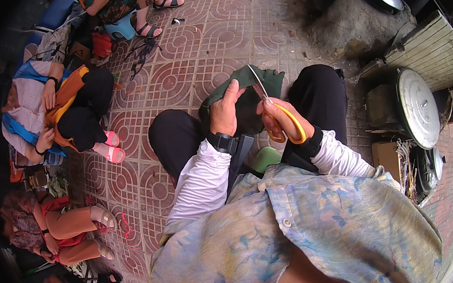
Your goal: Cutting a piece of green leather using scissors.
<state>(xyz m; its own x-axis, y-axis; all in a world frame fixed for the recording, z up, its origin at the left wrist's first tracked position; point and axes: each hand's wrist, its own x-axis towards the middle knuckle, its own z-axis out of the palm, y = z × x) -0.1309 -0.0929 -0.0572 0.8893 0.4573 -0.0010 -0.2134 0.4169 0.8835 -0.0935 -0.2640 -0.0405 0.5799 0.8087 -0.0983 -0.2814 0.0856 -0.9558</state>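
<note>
A piece of dark green cloth (215,93) hangs between my knees, its far edge uneven. My left hand (224,111) grips it from the left, thumb on top and the other fingers hidden behind. In my right hand (286,113) is a pair of scissors (294,132) with yellow-orange handles, my fingers closed round the loops. The blades point away from me and lie over the cloth, close to my left thumb. From this angle I cannot tell whether they are cutting into it.
Left of me, several people sit working with cloth, one with an orange piece (67,95). A blue stool (122,29) stands far left. To the right are lidded pots, one with a round metal lid (419,108), a clay stove (337,34) and a cardboard box (386,155). Patterned tiles (175,80) cover the floor.
</note>
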